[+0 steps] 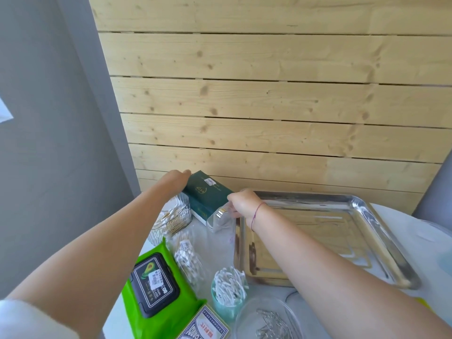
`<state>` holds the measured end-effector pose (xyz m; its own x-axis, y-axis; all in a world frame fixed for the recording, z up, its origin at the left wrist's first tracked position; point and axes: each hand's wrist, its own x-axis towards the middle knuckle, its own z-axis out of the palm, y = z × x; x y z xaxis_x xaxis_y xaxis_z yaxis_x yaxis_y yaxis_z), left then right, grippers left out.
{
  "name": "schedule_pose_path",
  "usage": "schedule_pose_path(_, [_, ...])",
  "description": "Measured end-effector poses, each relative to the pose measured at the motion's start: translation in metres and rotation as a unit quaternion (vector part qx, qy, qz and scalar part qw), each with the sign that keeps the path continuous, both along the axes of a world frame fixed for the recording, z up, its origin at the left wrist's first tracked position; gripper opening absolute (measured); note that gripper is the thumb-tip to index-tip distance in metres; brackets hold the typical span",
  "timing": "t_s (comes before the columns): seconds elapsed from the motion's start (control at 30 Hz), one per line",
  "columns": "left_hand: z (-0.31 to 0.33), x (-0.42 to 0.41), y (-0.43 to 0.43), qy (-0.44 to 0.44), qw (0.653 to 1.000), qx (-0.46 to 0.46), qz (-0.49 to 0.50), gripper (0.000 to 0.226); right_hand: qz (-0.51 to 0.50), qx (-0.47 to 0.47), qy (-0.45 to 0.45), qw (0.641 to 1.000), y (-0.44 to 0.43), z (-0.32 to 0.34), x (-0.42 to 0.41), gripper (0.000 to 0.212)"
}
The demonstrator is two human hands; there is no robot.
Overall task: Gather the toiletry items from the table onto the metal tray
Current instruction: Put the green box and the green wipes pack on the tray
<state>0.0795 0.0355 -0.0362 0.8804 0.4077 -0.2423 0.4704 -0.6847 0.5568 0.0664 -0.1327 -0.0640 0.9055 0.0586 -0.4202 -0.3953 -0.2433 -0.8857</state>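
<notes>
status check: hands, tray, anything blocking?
Left hand on dark green box. Right hand gripping clear packet. Metal tray holds nothing. Path clear.

Dark green rectangular box (208,194): tilted, left of tray.
Shiny rectangular metal tray (381,238): empty, flat on tabletop.
Green wet-wipes pack (156,287): lying near edge.

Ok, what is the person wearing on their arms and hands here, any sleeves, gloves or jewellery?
No gloves: both hands are bare. The left hand has nothing on wrist or forearm, only a white short sleeve at the upper arm. The right hand has a thin reddish-purple string bracelet round the wrist; no sleeve shows on that arm.
</notes>
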Motion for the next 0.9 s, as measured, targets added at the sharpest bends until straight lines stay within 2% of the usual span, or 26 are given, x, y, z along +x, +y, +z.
schedule_pose_path(0.07, [0.005, -0.003, 0.003, -0.02, 1.0, -0.01, -0.001, 0.042, -0.001, 0.002, 0.003, 1.0, 0.002, 0.003, 0.001, 0.011])
schedule_pose_path(0.2, [0.022, -0.007, 0.007, -0.07, 0.997, -0.022, -0.011, 0.039, -0.001, 0.024, -0.015, 1.0, 0.001, 0.018, 0.004, 0.017])
schedule_pose_path(0.33, [0.049, -0.013, -0.001, -0.126, 0.991, -0.037, -0.002, 0.038, -0.011, 0.049, -0.053, 0.997, -0.009, 0.04, 0.005, 0.005])
schedule_pose_path(0.37, [0.056, -0.014, -0.005, -0.132, 0.99, -0.047, 0.001, 0.039, -0.017, 0.055, -0.066, 0.996, -0.015, 0.047, 0.005, 0.008])
schedule_pose_path(0.43, [0.066, -0.013, -0.021, -0.134, 0.986, -0.101, -0.003, 0.047, -0.031, 0.057, -0.094, 0.993, -0.035, 0.062, 0.007, 0.027])
schedule_pose_path(0.5, [0.071, -0.014, -0.047, -0.125, 0.973, -0.19, -0.024, 0.048, -0.054, 0.054, -0.111, 0.991, -0.062, 0.073, 0.008, 0.043])
schedule_pose_path(0.57, [0.069, -0.018, -0.076, -0.1, 0.961, -0.252, -0.051, 0.041, -0.075, 0.052, -0.113, 0.989, -0.089, 0.073, 0.009, 0.04])
schedule_pose_path(0.73, [0.048, -0.026, -0.126, 0.019, 0.947, -0.312, -0.078, 0.043, -0.099, 0.023, -0.055, 0.993, -0.136, 0.055, -0.003, 0.027])
schedule_pose_path(0.8, [0.041, -0.028, -0.133, 0.036, 0.941, -0.329, -0.066, 0.042, -0.081, 0.032, -0.024, 0.996, -0.143, 0.049, -0.009, 0.016])
schedule_pose_path(0.9, [0.033, -0.026, -0.138, 0.05, 0.933, -0.349, -0.066, 0.04, -0.067, 0.041, 0.013, 0.997, -0.148, 0.038, -0.013, 0.019])
